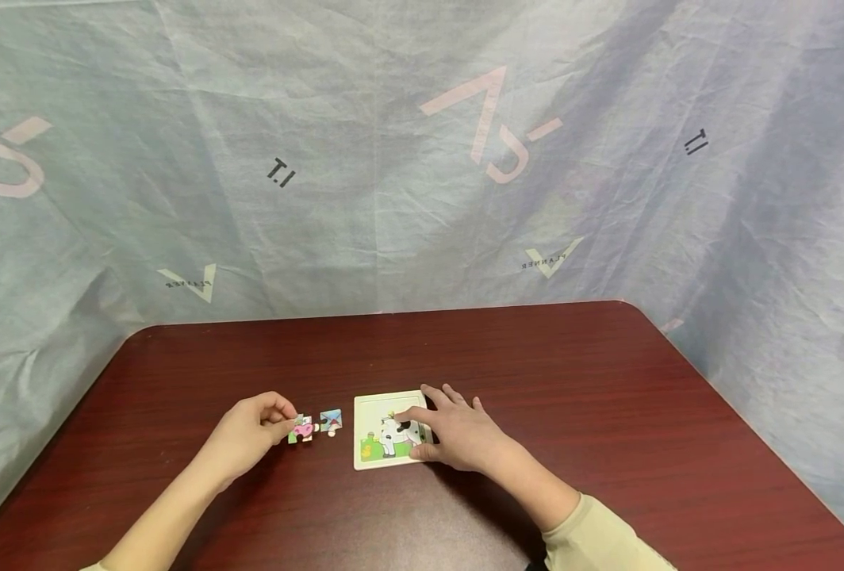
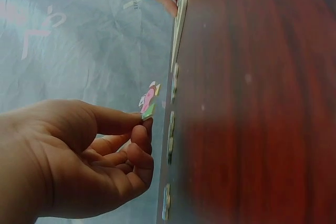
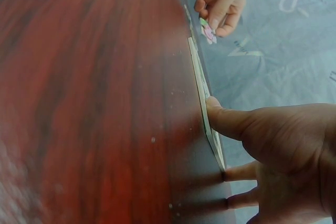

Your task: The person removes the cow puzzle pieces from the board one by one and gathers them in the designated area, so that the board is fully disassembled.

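Observation:
My left hand [image 1: 254,424] pinches a jigsaw piece [image 1: 301,430] with pink and green print between thumb and fingertips, lifted above the table as the left wrist view shows. A blue jigsaw piece [image 1: 331,420] lies on the table just right of it. Farther right is a shallow puzzle tray [image 1: 370,403] with a pale rim, partly filled with a cow picture on green. My right hand [image 1: 461,432] spreads over the tray's right side, thumb at its near right edge and a finger reaching onto the cow; it covers part of the picture.
In the left wrist view, several thin pieces [image 2: 171,137] lie flat in a row on the table; the left hand hides some of them from the head view. The dark red table [image 1: 536,349] has rounded far corners, and a printed grey cloth [image 1: 365,198] hangs behind it.

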The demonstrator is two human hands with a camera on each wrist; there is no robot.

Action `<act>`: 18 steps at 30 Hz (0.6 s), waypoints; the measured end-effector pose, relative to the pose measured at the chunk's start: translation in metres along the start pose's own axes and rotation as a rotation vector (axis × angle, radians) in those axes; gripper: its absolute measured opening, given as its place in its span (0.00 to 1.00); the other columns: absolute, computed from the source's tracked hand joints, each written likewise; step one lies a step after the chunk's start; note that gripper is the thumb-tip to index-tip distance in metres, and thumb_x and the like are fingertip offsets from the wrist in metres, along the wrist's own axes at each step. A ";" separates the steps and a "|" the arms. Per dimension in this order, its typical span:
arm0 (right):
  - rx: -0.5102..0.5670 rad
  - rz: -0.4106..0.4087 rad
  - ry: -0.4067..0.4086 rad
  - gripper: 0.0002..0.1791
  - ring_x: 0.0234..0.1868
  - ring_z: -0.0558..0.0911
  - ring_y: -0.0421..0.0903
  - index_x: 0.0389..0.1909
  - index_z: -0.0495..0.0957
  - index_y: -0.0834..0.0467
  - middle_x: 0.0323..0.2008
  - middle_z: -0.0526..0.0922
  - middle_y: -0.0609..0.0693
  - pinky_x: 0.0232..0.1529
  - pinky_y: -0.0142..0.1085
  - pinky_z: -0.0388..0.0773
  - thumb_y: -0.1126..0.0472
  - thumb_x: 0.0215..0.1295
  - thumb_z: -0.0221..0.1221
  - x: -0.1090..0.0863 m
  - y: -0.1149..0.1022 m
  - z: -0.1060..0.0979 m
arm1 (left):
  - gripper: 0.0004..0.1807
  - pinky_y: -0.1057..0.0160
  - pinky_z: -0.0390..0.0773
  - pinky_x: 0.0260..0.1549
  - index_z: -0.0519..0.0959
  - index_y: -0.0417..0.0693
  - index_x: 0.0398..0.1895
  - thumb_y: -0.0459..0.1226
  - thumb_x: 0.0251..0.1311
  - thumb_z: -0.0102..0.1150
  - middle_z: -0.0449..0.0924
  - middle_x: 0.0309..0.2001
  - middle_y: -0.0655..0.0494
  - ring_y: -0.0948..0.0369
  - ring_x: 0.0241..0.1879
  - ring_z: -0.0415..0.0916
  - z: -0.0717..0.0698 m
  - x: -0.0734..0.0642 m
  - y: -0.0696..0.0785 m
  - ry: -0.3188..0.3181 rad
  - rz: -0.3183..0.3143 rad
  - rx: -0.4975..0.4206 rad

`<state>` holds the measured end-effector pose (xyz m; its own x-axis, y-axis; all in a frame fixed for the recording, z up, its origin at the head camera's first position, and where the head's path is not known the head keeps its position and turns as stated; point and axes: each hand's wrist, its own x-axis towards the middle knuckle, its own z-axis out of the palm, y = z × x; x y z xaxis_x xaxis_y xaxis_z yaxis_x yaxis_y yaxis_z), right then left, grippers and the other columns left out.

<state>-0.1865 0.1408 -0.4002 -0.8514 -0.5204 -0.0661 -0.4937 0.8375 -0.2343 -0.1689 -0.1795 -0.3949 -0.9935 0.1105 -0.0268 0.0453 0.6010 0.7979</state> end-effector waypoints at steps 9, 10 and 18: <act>0.004 0.003 -0.004 0.28 0.74 0.59 0.66 0.67 0.73 0.33 0.76 0.58 0.56 0.62 0.71 0.60 0.41 0.67 0.64 0.000 0.000 0.000 | 0.04 0.62 0.73 0.29 0.79 0.40 0.41 0.31 0.66 0.62 0.77 0.32 0.53 0.57 0.31 0.73 -0.015 -0.010 -0.010 -0.007 -0.012 -0.006; 0.005 0.004 -0.004 0.28 0.74 0.58 0.66 0.67 0.73 0.33 0.76 0.58 0.56 0.62 0.71 0.60 0.41 0.67 0.64 0.000 0.000 0.000 | 0.04 0.62 0.73 0.29 0.79 0.40 0.41 0.31 0.66 0.61 0.77 0.31 0.52 0.57 0.31 0.73 -0.016 -0.011 -0.011 -0.007 -0.018 -0.006; 0.015 0.001 -0.001 0.28 0.75 0.58 0.66 0.67 0.73 0.33 0.76 0.58 0.56 0.62 0.71 0.59 0.42 0.67 0.64 0.000 0.001 0.000 | 0.05 0.62 0.73 0.29 0.78 0.39 0.42 0.31 0.66 0.61 0.77 0.31 0.53 0.57 0.31 0.72 -0.026 -0.017 -0.021 -0.012 -0.028 0.017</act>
<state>-0.1864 0.1416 -0.4006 -0.8518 -0.5195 -0.0672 -0.4900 0.8356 -0.2483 -0.1556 -0.2142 -0.3955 -0.9931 0.1030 -0.0568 0.0191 0.6175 0.7863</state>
